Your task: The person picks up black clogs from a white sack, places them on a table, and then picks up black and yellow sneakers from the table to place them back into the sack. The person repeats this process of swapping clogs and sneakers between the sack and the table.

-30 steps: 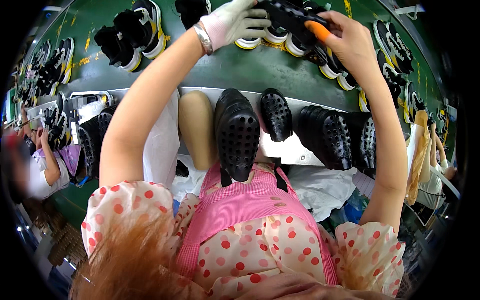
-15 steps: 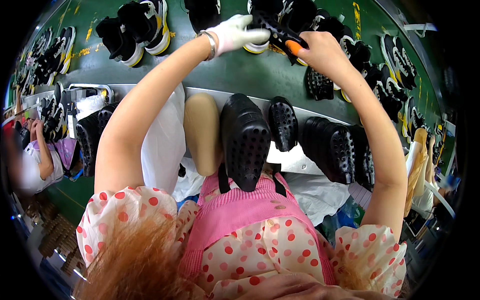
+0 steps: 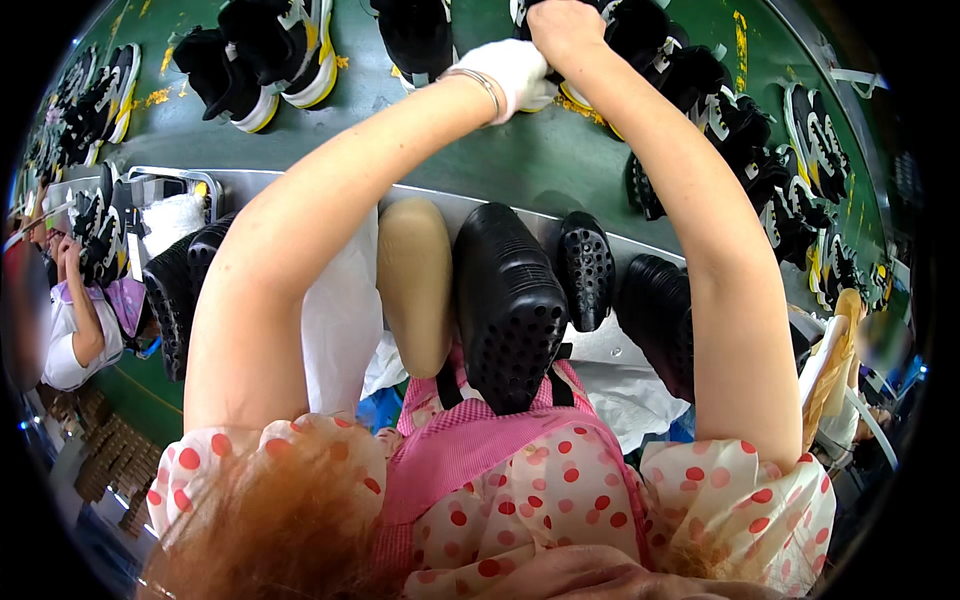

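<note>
Showing up far left is a co-worker in a white top (image 3: 72,340), then some black shoe forms (image 3: 165,300) near your forearm. Past those, a pair of black sneakers (image 3: 225,75) with yellow-edged soles stands on your green work surface (image 3: 330,140). Next you've got a beige foot-shaped form (image 3: 415,290), with a single black sneaker (image 3: 412,38) farther up. Your white-gloved left hand (image 3: 510,76) is right beside your bare right hand (image 3: 564,35); honestly can't tell if either one's spread or pinching anything, fingers are mostly hidden. Nearer you sits a big black perforated form (image 3: 510,310). The closest black sneaker (image 3: 638,32) is just right of your right hand.
</note>
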`<action>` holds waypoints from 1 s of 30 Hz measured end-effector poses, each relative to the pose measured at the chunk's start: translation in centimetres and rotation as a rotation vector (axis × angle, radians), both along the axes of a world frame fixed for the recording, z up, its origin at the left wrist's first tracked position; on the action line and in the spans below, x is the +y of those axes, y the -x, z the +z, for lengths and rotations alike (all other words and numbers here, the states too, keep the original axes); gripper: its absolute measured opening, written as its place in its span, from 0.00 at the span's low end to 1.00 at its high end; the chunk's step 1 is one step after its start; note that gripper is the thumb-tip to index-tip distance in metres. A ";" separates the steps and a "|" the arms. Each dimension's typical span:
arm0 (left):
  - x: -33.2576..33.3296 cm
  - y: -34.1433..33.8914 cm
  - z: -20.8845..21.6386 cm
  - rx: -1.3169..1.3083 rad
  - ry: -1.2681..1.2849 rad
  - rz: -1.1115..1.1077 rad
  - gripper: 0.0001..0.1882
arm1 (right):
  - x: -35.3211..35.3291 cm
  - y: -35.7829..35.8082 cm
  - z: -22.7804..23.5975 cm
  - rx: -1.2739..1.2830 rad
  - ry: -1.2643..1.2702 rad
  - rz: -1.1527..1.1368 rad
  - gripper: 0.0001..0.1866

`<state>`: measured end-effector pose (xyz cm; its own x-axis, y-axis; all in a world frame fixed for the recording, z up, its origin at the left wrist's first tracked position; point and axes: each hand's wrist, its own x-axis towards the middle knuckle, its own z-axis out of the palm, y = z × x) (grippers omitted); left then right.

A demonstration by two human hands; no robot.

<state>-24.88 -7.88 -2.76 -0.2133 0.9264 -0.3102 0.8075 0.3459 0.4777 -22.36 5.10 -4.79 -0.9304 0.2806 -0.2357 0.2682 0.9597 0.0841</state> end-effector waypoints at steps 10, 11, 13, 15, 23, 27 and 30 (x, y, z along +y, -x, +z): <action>-0.8 1.7 -0.8 -0.160 -0.016 0.022 0.19 | -0.2 -0.6 0.3 0.133 -0.020 0.220 0.09; -0.9 1.8 -1.1 -0.111 -0.041 -0.004 0.19 | -0.1 -0.3 -0.2 0.187 -0.063 0.263 0.09; -0.8 2.2 -1.1 -0.062 -0.070 -0.044 0.19 | 0.6 -0.2 -0.3 0.242 -0.107 0.303 0.08; -0.6 1.3 -1.0 -0.011 -0.112 -0.029 0.19 | 1.2 -0.6 0.0 0.152 -0.112 0.224 0.09; -0.5 1.3 -1.3 0.038 -0.010 0.019 0.20 | -0.8 0.6 3.9 -0.046 0.033 0.095 0.10; -1.5 1.6 -2.2 0.052 -0.112 0.051 0.19 | -1.4 0.6 -0.3 0.134 -0.088 0.114 0.11; -1.5 2.2 -2.1 0.069 -0.066 0.032 0.18 | -1.3 0.8 -2.2 0.196 -0.203 0.129 0.10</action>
